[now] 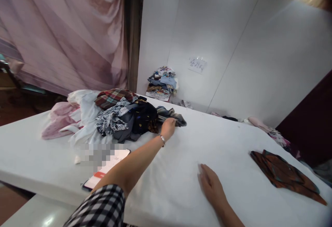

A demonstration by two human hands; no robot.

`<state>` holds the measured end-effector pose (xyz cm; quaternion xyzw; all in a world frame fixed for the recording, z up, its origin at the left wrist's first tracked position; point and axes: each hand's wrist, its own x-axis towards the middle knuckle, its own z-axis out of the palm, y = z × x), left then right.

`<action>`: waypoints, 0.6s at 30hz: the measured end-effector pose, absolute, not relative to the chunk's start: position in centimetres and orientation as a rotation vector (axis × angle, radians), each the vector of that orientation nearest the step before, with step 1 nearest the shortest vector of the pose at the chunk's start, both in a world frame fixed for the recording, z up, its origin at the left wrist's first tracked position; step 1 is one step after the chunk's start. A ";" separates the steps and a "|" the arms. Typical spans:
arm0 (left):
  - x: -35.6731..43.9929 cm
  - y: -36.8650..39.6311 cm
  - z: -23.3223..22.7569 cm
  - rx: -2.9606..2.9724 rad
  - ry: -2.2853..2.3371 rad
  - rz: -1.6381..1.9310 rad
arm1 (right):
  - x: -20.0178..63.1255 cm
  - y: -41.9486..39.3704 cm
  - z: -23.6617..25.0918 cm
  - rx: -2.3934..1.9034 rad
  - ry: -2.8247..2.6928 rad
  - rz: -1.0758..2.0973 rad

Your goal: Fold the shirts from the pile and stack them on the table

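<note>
left hand [168, 127] gripping a grey cloth [173, 115] at the clothes pile [114, 116] edge, right hand [211, 185] open flat on the table [181, 171], well right of the pile

soft, dim light; glare top right; edges warped.

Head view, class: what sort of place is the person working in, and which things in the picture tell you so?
Probably a clothes-sorting or folding workspace. A heap of mixed garments lies on a broad white table, a folded stack of clothes sits by the white wall panels, and the left hand reaches into the heap.
</note>
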<state>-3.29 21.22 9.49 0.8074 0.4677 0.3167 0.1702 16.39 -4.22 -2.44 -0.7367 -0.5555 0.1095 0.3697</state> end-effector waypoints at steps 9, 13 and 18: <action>-4.5 9.9 4.8 2.389 0.796 0.916 | 17.1 -3.9 -2.2 -1.705 -1.169 0.478; -6.7 8.9 4.2 2.372 0.804 0.779 | 17.3 -3.9 -2.2 -1.737 -1.309 0.378; -9.6 12.0 8.6 2.546 1.058 0.892 | 17.1 -4.0 -2.3 -1.767 -1.497 0.223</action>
